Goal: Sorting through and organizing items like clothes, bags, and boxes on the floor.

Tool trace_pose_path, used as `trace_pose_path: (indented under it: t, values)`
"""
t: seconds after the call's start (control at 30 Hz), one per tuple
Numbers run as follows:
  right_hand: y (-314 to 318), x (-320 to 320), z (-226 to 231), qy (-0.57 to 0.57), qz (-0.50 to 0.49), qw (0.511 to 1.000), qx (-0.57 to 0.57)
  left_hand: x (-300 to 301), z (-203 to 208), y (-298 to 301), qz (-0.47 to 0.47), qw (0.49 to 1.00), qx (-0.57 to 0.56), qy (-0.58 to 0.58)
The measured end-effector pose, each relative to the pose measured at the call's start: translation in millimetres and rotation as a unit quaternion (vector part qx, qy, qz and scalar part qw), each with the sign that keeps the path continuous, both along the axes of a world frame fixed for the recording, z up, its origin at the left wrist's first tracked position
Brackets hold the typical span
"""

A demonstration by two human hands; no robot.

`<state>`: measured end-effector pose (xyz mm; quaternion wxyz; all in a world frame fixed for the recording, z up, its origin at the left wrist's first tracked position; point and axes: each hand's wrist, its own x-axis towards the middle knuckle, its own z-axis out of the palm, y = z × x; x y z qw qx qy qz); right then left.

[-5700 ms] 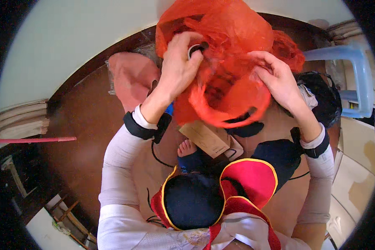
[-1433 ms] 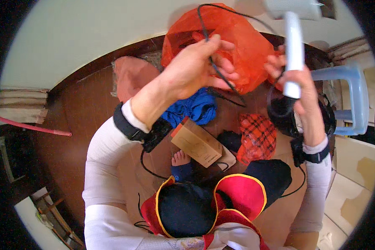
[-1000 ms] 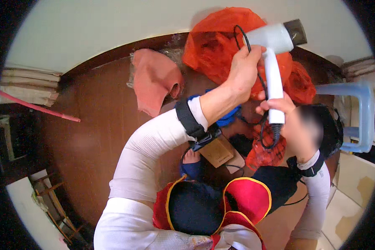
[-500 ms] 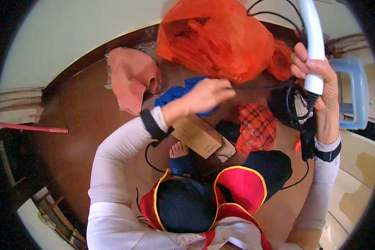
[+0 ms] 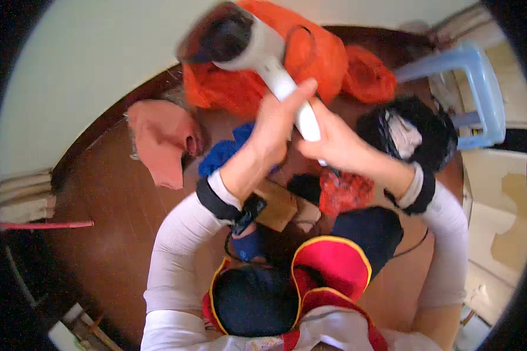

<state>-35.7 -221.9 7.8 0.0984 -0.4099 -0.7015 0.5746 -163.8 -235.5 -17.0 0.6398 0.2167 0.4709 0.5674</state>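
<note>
Both wrapped round the dryer (image 5: 260,50), our left hand (image 5: 272,127) and right hand (image 5: 335,138) should, we think, steady its far-left nozzle (image 5: 216,34).

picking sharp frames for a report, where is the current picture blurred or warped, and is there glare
Head view: blur softens the white hair dryer, left hand and right hand; head view: fisheye distortion bows the dark baseboard and leaves black corners; head view: no harsh glare stands out, though the floor looks paler at lower right.
</note>
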Motion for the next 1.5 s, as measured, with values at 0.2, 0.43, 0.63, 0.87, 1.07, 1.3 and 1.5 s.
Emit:
trace_pose_path:
  t: [0.2, 0.43, 0.63, 0.87, 1.07, 1.3, 1.5]
  values:
    - [9, 41, 40, 0.053, 0.118, 0.901, 0.413, -36, -2, 4, -0.023, 0.998, 0.003, 0.050]
    - [-37, 179, -8, -0.169, 0.318, 0.926, -0.110, -54, -10, -23, -0.137, 0.981, -0.066, 0.122]
    - [-73, 184, -69, -0.324, 0.514, 0.779, 0.156, -50, -22, -30, -0.165, 0.979, -0.070, 0.098]
    - [-81, 177, -102, -0.361, 0.290, 0.835, 0.297, -57, -26, -35, -0.200, 0.973, -0.068, 0.092]
    - [-15, 147, -80, -0.240, -0.043, 0.931, 0.273, -47, -5, -51, -0.244, 0.958, -0.046, 0.142]
    - [8, 125, -52, -0.215, -0.136, 0.958, 0.131, -49, 8, -62, -0.370, 0.898, 0.017, 0.236]
    - [10, 117, -60, -0.285, -0.128, 0.947, 0.076, -41, 6, -65, -0.431, 0.860, 0.021, 0.272]
